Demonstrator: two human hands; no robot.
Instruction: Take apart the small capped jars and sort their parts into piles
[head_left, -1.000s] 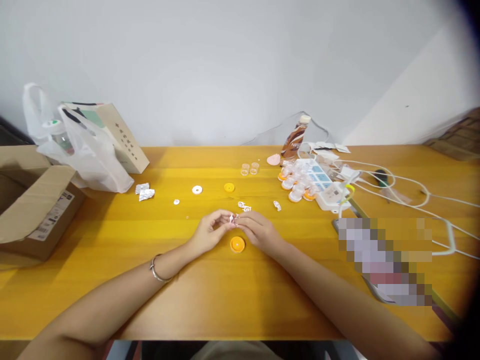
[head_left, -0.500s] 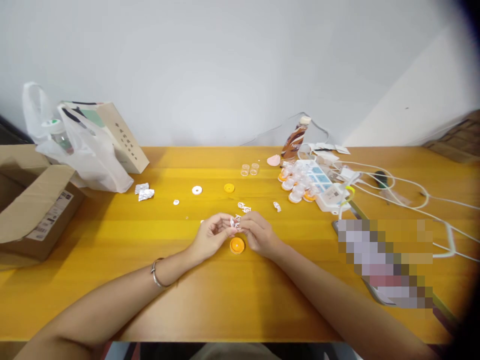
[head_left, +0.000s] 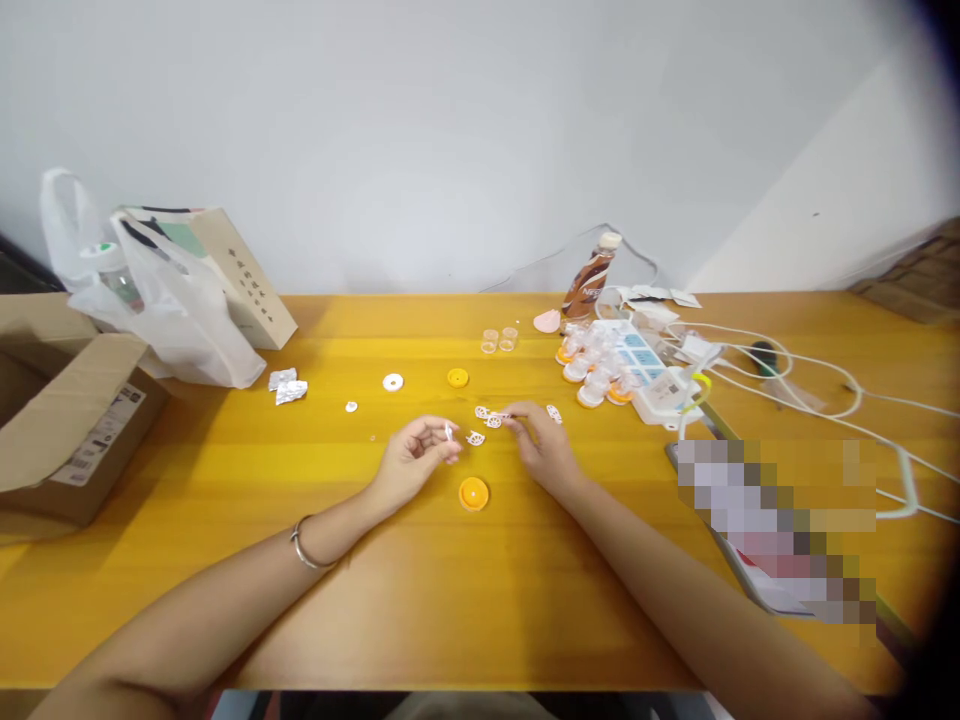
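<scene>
Left-hand grip [head_left: 411, 462] pinches a small white plastic piece [head_left: 449, 432] between thumb and fingers; the right-hand grip [head_left: 547, 455] is curled, and whether it grasps anything cannot be told. Nearest on the yellow-brown wooden worktop [head_left: 420, 610] sits a round orange plastic dish [head_left: 473, 494]. Beyond it, a white openwork plastic piece [head_left: 475, 438] lies between the hands, with similar white pieces [head_left: 492, 422] at the right fingertips. Farther off are a flat white ring [head_left: 386, 382], a round yellow disc [head_left: 458, 378] and two short clear cylinders [head_left: 490, 341].
</scene>
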